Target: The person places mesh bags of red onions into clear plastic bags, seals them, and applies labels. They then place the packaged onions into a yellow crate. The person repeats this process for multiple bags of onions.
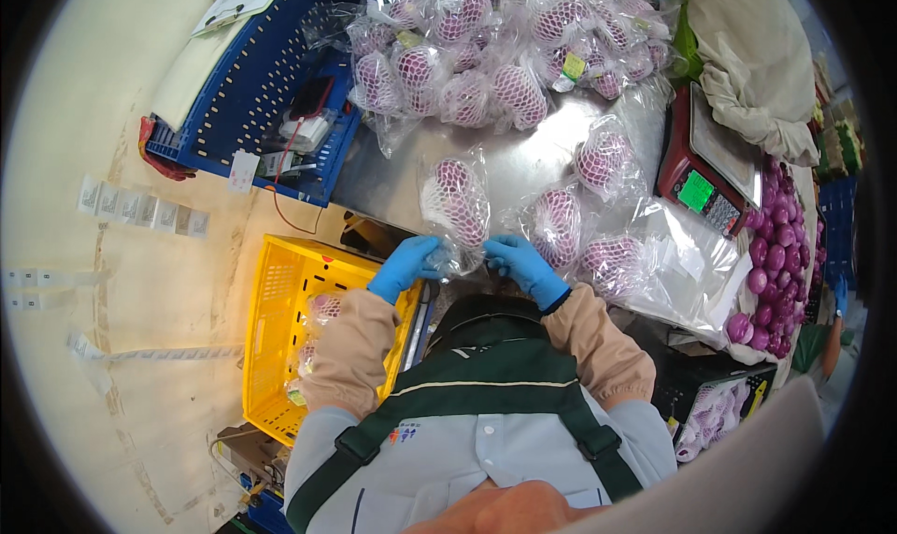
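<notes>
My left hand (408, 266), in a blue glove, grips the left side of the gathered end of a clear plastic bag (454, 204). The bag lies on a metal table (392, 176) and holds purple produce in white foam netting. My right hand (520, 264), gloved too, has its fingertips at the right side of the same bag end; how firmly they hold it is unclear. Just right of it lie several similar bags (557, 226). A large heap of netted, bagged produce (462, 57) covers the table's far side.
A yellow crate (263, 338) with a few bags stands at lower left, a blue crate (231, 106) at upper left. On the right are a red digital scale (708, 183), plastic sheets (687, 275) and loose purple onions (774, 254). Another person's gloved hand (840, 296) shows at far right.
</notes>
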### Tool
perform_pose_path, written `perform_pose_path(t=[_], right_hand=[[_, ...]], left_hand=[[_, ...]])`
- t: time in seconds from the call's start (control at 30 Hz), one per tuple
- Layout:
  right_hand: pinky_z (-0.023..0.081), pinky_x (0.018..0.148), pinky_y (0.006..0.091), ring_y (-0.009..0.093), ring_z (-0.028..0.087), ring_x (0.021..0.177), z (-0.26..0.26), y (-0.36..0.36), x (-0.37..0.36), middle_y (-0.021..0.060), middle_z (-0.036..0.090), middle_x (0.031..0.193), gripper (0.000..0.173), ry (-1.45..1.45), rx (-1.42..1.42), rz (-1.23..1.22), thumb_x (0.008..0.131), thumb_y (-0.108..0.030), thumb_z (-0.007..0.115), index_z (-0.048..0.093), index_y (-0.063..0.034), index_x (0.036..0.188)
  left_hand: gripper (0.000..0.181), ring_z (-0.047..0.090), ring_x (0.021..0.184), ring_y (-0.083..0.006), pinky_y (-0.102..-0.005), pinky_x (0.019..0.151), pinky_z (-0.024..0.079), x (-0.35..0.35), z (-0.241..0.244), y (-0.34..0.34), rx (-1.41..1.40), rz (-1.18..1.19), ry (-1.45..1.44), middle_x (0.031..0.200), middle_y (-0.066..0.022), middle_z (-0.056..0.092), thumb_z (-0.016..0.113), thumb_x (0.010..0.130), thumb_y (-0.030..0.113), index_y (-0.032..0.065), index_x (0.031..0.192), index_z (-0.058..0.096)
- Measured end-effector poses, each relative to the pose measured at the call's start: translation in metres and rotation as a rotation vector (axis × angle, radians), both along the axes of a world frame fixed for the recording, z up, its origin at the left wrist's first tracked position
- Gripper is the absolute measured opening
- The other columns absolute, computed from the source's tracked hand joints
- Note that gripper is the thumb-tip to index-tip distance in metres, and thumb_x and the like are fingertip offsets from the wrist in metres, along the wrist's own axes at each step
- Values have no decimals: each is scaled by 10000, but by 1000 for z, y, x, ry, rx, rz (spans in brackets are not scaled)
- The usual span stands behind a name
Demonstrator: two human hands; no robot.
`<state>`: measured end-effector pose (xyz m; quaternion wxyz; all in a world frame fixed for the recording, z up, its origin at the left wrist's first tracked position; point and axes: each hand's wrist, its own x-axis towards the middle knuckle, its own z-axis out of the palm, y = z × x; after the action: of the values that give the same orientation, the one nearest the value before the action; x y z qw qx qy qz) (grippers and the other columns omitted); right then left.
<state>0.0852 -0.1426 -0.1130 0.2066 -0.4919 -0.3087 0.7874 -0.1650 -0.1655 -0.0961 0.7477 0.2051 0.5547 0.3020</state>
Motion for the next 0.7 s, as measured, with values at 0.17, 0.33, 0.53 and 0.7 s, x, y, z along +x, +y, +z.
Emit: perform_pose_path(t=[0.17,0.33,0.53,0.7], right_hand=[[483,622,273,129,589,694,-11,-39,-6,36,650,839,403,-234,313,-220,871,-342,674,615,0,1077],[479,615,283,132,587,662,-16,-46,-12,84,653,792,346,-494,434,194,865,-309,682,649,17,973],[478,623,306,156,577,673,-40,-24,-31,56,649,792,351,-86,311,-67,864,-351,670,665,-11,951],[334,492,257,91,393,541,72,84,-9,-23,442,609,216,67,384,-218,890,-248,558,529,-124,716]], left_hand=[[250,645,874,-186,-293,762,497,-25,-5,-30,853,78,944,956,-74,676,557,940,202,-20,982,664],[313,623,868,-136,-281,777,496,-24,17,-37,483,20,445,957,-61,674,608,930,266,4,1103,608],[330,652,755,-182,-297,699,516,35,26,-16,575,-429,793,843,-85,684,673,857,280,-14,1005,647],[282,657,736,-178,-318,704,533,-21,84,76,514,-111,268,790,-79,670,616,877,273,11,976,653]])
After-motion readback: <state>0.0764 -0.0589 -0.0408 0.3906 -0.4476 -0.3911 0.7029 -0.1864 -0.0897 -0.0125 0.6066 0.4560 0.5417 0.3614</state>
